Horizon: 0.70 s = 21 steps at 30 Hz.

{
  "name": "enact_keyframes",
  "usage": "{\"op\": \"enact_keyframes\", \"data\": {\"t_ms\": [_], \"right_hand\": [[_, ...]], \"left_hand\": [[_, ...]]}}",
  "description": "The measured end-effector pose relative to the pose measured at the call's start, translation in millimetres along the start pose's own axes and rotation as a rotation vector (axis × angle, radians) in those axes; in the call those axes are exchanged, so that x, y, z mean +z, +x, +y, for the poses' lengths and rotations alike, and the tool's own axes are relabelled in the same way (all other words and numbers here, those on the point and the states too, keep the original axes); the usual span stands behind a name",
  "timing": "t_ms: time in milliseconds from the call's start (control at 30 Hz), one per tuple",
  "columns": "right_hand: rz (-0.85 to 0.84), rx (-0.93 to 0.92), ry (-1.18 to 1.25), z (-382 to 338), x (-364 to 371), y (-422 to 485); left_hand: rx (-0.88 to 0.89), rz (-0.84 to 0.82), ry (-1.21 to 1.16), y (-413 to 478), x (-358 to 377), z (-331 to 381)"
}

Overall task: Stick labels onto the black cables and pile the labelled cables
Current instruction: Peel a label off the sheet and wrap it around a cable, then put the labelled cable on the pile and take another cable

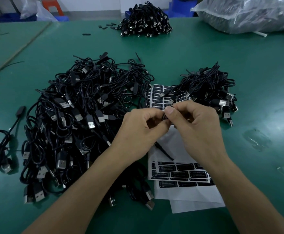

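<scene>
While the label sheets [180, 176] are lying nearest on the green table [256, 81], the left hand [138, 132] and right hand [197, 125] are meeting just above them. Both are pinching one black label [165, 117] at the fingertips. A black cable [165, 152] is trailing out beneath the left hand. A large cable heap [73, 115] is lying to the left and a smaller pile [208, 88] to the right. A far pile [146, 21] is sitting near a plastic bag [247, 12].

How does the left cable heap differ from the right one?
The left heap is much bigger and sprawls loosely; the right heap is smaller and tighter. The left heap stretches much nearer the person; the right heap stays farther back. Both hold black cables with USB plugs.
</scene>
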State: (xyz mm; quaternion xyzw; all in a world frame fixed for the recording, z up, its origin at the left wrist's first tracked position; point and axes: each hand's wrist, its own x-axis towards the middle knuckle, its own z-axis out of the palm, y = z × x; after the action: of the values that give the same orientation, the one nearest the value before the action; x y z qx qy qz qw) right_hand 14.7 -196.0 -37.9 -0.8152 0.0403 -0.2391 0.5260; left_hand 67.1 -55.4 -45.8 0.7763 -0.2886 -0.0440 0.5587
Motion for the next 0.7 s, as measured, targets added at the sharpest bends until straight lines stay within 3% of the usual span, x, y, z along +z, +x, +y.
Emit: {"op": "enact_keyframes", "data": {"t_ms": [167,233,300,367,533,600,700], "right_hand": [[0.052,-0.032,0.039,-6,3,-4],[-0.027,-0.013,0.099,-10,4,-5],[-0.166,0.032,0.103,-10,6,-8],[-0.256,-0.025,-0.043,-9,10,-11],[-0.173,-0.170,-0.096,-5,19,-16],[-0.141,-0.160,-0.086,-4,19,-15],[-0.260,-0.035,0.094,-7,20,-16]], "left_hand": [[0.045,0.026,0.062,6,-14,12],[0.071,0.092,0.032,9,-23,18],[0.092,0.190,-0.056,12,-29,23],[0.081,0.280,-0.179,12,-33,28],[-0.013,0.330,-0.451,10,-35,40],[-0.047,0.322,-0.567,10,-38,44],[-0.065,0.346,-0.674,11,-43,45]]}}
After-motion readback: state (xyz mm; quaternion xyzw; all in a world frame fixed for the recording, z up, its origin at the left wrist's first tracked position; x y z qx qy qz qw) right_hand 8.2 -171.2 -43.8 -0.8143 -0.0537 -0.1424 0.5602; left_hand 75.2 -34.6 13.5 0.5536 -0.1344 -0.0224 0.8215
